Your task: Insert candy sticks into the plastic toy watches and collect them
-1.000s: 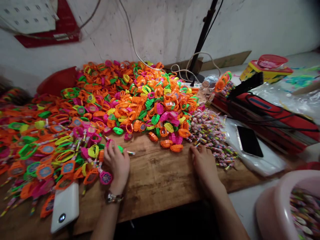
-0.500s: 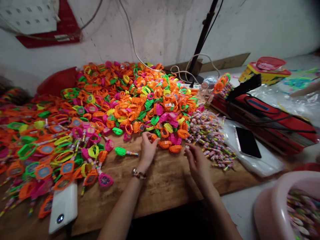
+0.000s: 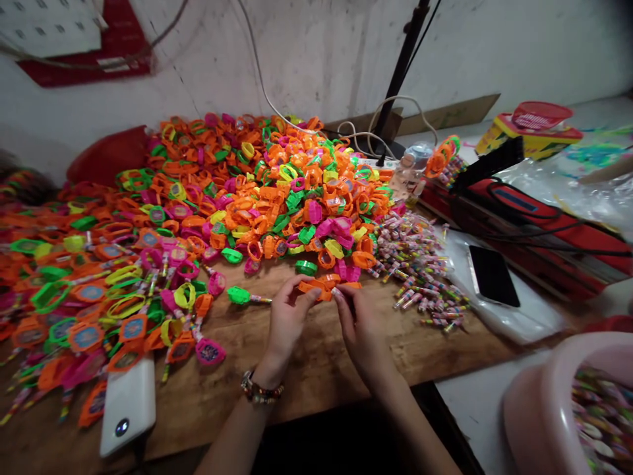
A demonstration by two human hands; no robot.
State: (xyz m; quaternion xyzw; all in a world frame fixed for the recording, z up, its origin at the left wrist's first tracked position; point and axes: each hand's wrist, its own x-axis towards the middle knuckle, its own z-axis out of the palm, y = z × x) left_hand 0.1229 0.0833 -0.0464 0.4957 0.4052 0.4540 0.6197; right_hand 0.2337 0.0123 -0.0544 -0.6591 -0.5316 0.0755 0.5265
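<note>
In front of the heap, my left hand (image 3: 288,323) pinches an orange toy watch (image 3: 310,286) between thumb and fingers. My right hand (image 3: 363,333) is closed beside it, fingertips against the watch. A small whitish piece (image 3: 337,292) shows at those fingertips; most of it is hidden, though it resembles the wrapped candy sticks (image 3: 425,280) piled to the right. Left of my hands lies a green toy watch (image 3: 239,295) with a candy stick through its strap. Beyond them rises a big heap of toy watches (image 3: 267,211) in orange, pink, green and yellow.
Toy watches with sticks (image 3: 133,330) cover the table's left side, partly over a white device (image 3: 129,409). A phone (image 3: 493,276) lies on plastic bags at right, near a red machine (image 3: 554,224). A pink tub (image 3: 539,396) stands at front right.
My left hand has drawn an orange watch from the heap's front edge towards me. My right hand has moved left from beside the candy sticks to meet it.
</note>
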